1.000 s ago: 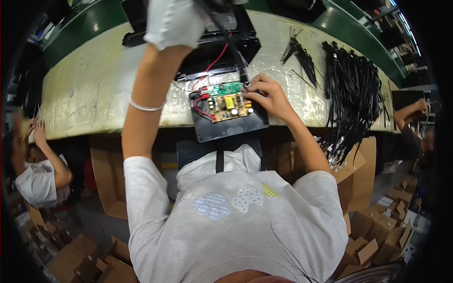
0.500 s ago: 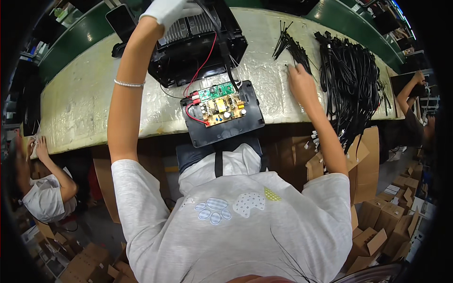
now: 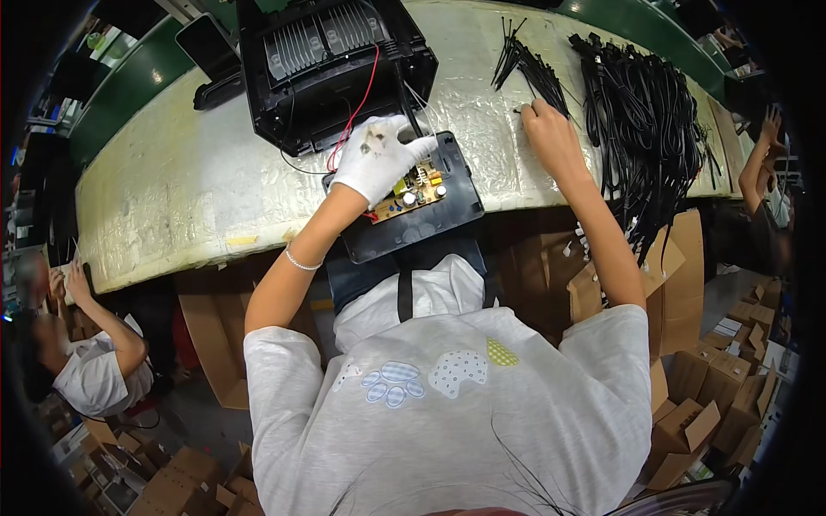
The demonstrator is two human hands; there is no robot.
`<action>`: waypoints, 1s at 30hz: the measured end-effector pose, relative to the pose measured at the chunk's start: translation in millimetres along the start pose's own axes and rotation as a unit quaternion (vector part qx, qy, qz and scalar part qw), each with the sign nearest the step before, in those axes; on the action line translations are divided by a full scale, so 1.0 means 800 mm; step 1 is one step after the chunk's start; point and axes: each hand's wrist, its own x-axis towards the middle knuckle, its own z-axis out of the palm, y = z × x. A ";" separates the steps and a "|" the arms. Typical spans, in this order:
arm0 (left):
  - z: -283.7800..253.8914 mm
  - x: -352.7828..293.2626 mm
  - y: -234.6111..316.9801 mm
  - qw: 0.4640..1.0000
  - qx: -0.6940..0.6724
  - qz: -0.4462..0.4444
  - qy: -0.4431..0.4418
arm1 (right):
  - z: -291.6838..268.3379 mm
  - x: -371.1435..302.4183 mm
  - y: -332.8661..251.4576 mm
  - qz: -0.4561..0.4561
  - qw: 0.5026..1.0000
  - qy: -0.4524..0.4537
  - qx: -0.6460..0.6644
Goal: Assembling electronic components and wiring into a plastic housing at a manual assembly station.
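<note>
My left hand (image 3: 379, 161), in a stained white glove, is over the circuit board (image 3: 413, 193). Its thumb and fingers close around a black cable (image 3: 407, 95) that comes down from the black housing. Part of the board is hidden under the glove. The board lies on a black plastic cover plate (image 3: 404, 242) at the table's near edge, and red wires (image 3: 366, 90) link it to the housing (image 3: 335, 69). Bare and curled, my right hand (image 3: 551, 138) pinches a thin black cable tie whose tip barely shows, just in front of the loose cable ties (image 3: 533, 73).
A big bundle of black cables (image 3: 637, 120) hangs over the table's right front edge above an open carton (image 3: 675, 275). A dark screen on a stand (image 3: 206, 47) stands at the back left. Other people work at both sides, among stacked cartons (image 3: 172, 482).
My left hand has come down from the top of the housing to the board and the cable. My right hand stays near the cable ties, still curled. The view has shifted slightly.
</note>
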 end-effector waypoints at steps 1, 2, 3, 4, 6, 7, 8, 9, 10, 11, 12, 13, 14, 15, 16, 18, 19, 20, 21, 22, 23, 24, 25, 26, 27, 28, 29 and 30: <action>-0.003 0.002 0.007 1.000 0.004 -0.014 -0.008 | -0.001 -0.004 -0.004 0.000 1.000 0.002 -0.016; -0.003 0.004 0.008 1.000 0.004 -0.012 -0.008 | -0.002 -0.006 -0.008 0.000 0.999 0.004 -0.033; -0.003 0.006 0.008 1.000 0.005 -0.024 -0.018 | -0.002 -0.005 -0.009 0.001 0.999 0.005 -0.034; -0.003 0.009 0.008 0.999 0.006 -0.036 -0.029 | -0.002 -0.004 -0.009 -0.001 0.999 0.007 -0.036; 0.003 0.012 0.005 0.999 0.036 0.003 0.015 | -0.005 0.000 -0.007 -0.001 0.999 0.010 -0.039; 0.001 0.012 0.006 1.000 0.027 -0.010 -0.011 | -0.009 0.005 -0.006 -0.011 0.999 0.027 -0.019; -0.001 0.014 0.006 0.999 0.019 -0.023 -0.036 | -0.015 0.010 -0.006 -0.021 0.999 0.044 0.001; -0.002 0.016 -0.001 0.996 0.043 -0.018 -0.074 | -0.020 0.015 -0.011 -0.023 0.999 0.045 0.002; -0.009 0.018 -0.004 0.996 0.042 -0.017 -0.072 | -0.028 0.021 -0.021 -0.024 0.988 0.101 0.112; -0.019 0.019 -0.006 0.990 -0.036 -0.028 -0.131 | -0.032 0.024 -0.032 -0.023 0.962 0.156 0.221; -0.028 0.020 -0.010 0.975 -0.113 -0.041 -0.188 | -0.033 0.028 -0.043 -0.022 0.962 0.157 0.221; -0.032 0.015 -0.022 0.970 -0.186 -0.046 -0.152 | -0.032 0.031 -0.057 0.065 0.914 0.115 0.384; -0.034 0.019 -0.030 0.970 -0.203 -0.022 -0.129 | -0.031 0.033 -0.064 0.149 0.831 0.068 0.532; -0.032 0.020 -0.034 0.978 -0.176 -0.019 -0.108 | -0.008 0.040 -0.061 0.163 0.769 0.047 0.616; -0.033 0.020 -0.028 0.985 -0.149 -0.018 -0.086 | 0.002 0.044 -0.068 0.162 0.768 0.046 0.618; -0.008 0.030 -0.039 0.992 -0.098 0.000 -0.074 | 0.018 0.052 -0.086 0.212 0.658 0.057 0.721; 0.000 0.032 -0.039 0.998 -0.048 0.015 -0.041 | 0.015 0.055 -0.094 0.241 0.590 0.001 0.771; 0.006 0.037 -0.040 0.999 -0.030 0.029 -0.023 | 0.013 0.057 -0.103 0.238 0.589 -0.001 0.772; 0.011 0.041 -0.040 0.999 -0.024 0.026 -0.013 | 0.012 0.060 -0.112 0.250 0.558 -0.026 0.791; 0.014 0.044 -0.037 1.000 -0.019 0.024 -0.004 | 0.010 0.061 -0.116 0.263 0.526 -0.050 0.807; 0.016 0.046 -0.037 1.000 -0.019 0.022 -0.002 | 0.006 0.061 -0.113 0.259 0.523 -0.067 0.809; 0.017 0.049 -0.038 1.000 -0.001 0.021 -0.003 | 0.007 0.061 -0.109 0.257 0.523 -0.069 0.809; 0.018 0.050 -0.039 1.000 0.017 0.021 -0.005 | 0.008 0.060 -0.106 0.246 0.517 -0.082 0.816; 0.019 0.050 -0.039 1.000 0.017 0.021 -0.004 | 0.010 0.060 -0.104 0.234 0.510 -0.095 0.822; 0.020 0.050 -0.039 1.000 0.014 0.013 -0.001 | 0.009 0.060 -0.103 0.233 0.511 -0.096 0.822; 0.021 0.049 -0.040 1.000 0.011 0.004 0.002 | 0.008 0.058 -0.103 0.228 0.507 -0.100 0.825; 0.022 0.049 -0.043 1.000 0.010 0.015 0.006 | 0.007 0.057 -0.104 0.223 0.504 -0.104 0.828; 0.022 0.051 -0.045 1.000 0.010 0.014 0.008 | 0.007 0.057 -0.104 0.220 0.505 -0.105 0.828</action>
